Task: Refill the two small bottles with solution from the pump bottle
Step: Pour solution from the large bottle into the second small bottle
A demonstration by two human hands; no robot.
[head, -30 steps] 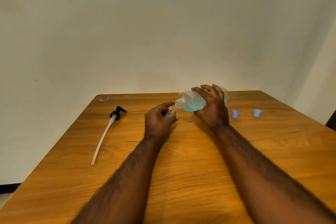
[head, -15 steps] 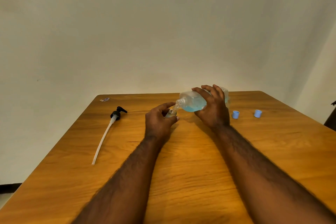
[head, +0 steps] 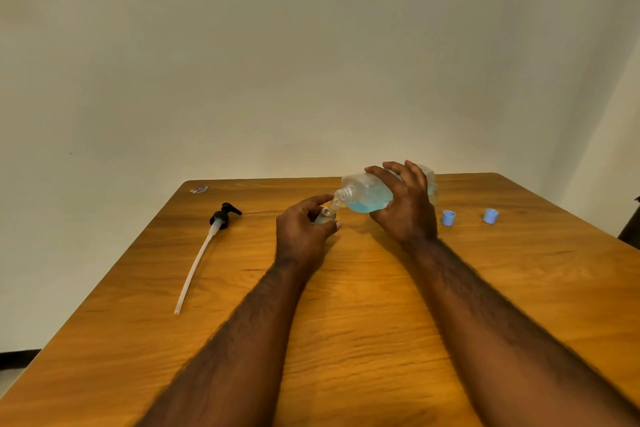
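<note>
Currently pouring: my right hand (head: 405, 210) grips the tilted pump bottle (head: 367, 192), neck at the small bottle (head: 325, 215) pinched in my left hand (head: 304, 230). Next, I judge: level off before overflow.

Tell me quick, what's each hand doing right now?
Left hand: holding the small bottle.
Right hand: holding the pump bottle, tipped.

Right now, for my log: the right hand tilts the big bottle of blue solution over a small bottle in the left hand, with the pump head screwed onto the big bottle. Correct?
Not the pump head: the head view shows it lying on the table, off the big bottle, whose bare neck points at the small bottle. The right hand tilts, the left hand holds, as stated.
</note>
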